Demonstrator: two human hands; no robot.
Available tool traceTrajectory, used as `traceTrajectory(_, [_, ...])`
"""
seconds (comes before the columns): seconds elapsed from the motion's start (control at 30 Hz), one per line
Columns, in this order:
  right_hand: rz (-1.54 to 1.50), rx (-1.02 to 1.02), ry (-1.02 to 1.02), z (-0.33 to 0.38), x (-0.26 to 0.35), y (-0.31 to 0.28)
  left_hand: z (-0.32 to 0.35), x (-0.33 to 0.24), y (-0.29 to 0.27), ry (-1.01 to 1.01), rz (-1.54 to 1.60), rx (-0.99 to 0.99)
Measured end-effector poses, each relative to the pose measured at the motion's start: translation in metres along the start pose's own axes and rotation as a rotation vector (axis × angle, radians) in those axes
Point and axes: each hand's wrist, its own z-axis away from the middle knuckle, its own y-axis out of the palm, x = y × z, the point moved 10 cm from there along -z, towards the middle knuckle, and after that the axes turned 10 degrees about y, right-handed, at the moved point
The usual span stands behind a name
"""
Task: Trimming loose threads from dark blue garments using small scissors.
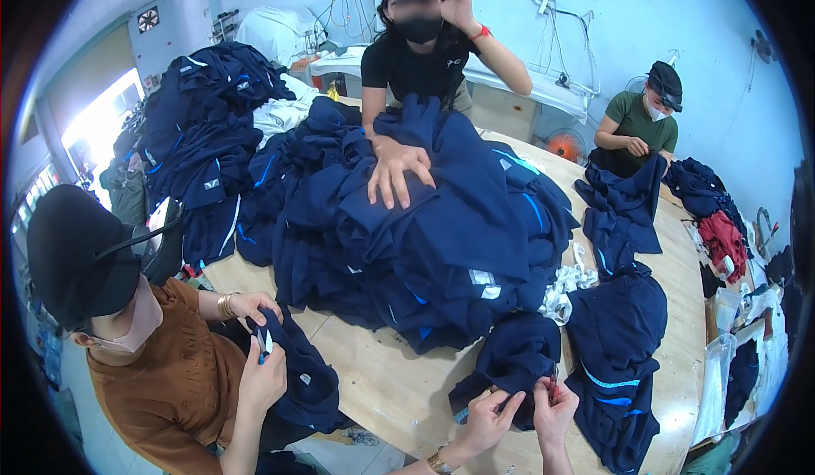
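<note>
— What's being worked on at the near edge?

— A dark navy fabric garment (515, 365), bunched up on the pale wooden table (399, 390), close to the lower rim. The person's left hand (491, 420) pinches a fold of it, fingers closed on the cloth. The right hand (553, 407) sits just beside, fingers closed around a small red-handled tool (552, 384) (too small to tell what kind) that touches the same fold.

— And next to that?

— To the right lies another navy garment with a light blue stripe (617, 348), spread flat and hanging over the table edge. Just above, a tangle of white cloth strips (567, 288).

— The middle of the table?

— A big heap of dark navy garments (424, 229). A person in a black shirt (416, 63) across the table presses one hand (396, 169) flat on top of it, the other hand raised to the head.

— Others?

— At the left, a person in a brown top (170, 382) holds a navy piece (297, 373) in both hands. At the far right, a person in a green shirt (637, 123) bends over more navy cloth. Behind the left side, a second navy stack (208, 127) rises well apart from the near garment.
</note>
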Motion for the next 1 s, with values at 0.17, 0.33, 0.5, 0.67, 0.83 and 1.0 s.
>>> traceTrajectory(0.17, [-0.007,-0.004,0.015,0.000,0.003,-0.002,-0.002,-0.005,0.005,0.006,-0.055,0.044])
traceTrajectory(0.33, [0.081,-0.045,-0.060,0.003,0.008,-0.010,0.003,-0.012,0.009,0.031,-0.084,0.075])
traceTrajectory(0.5, [0.110,-0.071,-0.080,0.006,0.004,-0.022,0.009,-0.019,0.014,0.055,-0.050,0.004])
traceTrajectory(0.67, [-0.021,-0.021,-0.074,0.016,0.013,-0.031,0.039,0.023,0.035,-0.246,0.338,0.076])
traceTrajectory(0.83, [-0.085,0.010,-0.104,0.027,0.018,-0.047,0.051,0.011,0.061,-0.377,0.946,-0.008])
traceTrajectory(1.0, [-0.114,0.054,-0.149,0.037,0.020,-0.059,0.062,-0.007,0.076,-0.435,1.132,-0.018])
